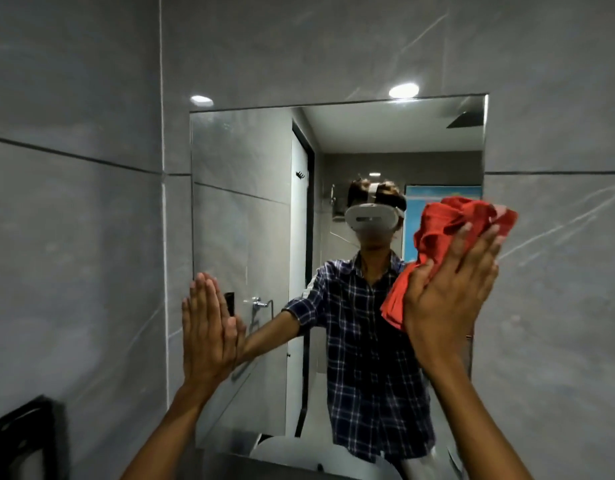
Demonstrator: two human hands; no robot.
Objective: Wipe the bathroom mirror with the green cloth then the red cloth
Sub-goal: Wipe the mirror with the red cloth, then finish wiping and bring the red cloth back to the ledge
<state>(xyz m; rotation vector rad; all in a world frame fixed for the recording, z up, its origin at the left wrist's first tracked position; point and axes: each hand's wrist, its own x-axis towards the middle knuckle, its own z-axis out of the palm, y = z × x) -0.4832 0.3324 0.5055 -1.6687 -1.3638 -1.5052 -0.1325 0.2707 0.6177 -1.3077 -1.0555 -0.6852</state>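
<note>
A frameless rectangular bathroom mirror [250, 216] hangs on the grey tiled wall [74, 220], its glass reflecting a person in a checked shirt and a white headset. The left hand [207, 327] lies flat against the mirror's lower left edge, grip fully open and holding nothing. The right hand [451, 296], fingers spread, presses the crumpled red cloth [448, 223] against the mirror's right edge; no writing is readable.
</note>
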